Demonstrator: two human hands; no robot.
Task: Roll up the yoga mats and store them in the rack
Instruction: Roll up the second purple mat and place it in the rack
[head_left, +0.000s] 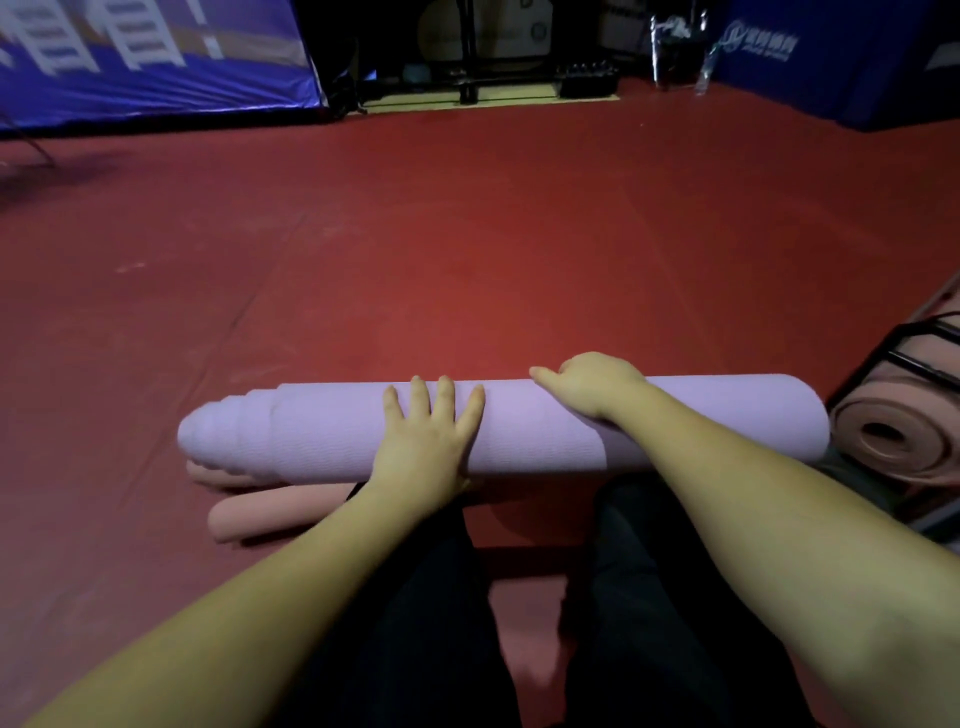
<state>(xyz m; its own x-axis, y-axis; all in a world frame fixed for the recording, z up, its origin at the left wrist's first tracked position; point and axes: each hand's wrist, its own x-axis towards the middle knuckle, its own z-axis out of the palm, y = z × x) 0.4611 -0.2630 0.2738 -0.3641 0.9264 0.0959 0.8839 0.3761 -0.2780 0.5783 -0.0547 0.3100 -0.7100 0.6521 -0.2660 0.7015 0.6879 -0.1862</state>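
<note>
Head view. Dark trouser legs (649, 597) nearest, person crouched over red floor (467, 234). Lilac mat (675, 421) fully rolled, lying crosswise, left end telescoped. Left hand (431, 431) flat on top, 4 fingers spread and straight. Right hand (592, 382) draped over far side, fingers curled round the roll. Likely step: tighten, then lift. Tap the stepped end flush first, keep both palms pressing so it cannot unwind. Rack (924, 358) at right already holds pink mats (898, 436); another pink roll (260, 514) beneath lilac.

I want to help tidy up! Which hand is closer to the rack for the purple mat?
Probably the right hand. It curls over the purple mat nearer the end beside the rack. The left hand lies flat on the middle, farther away.
</note>
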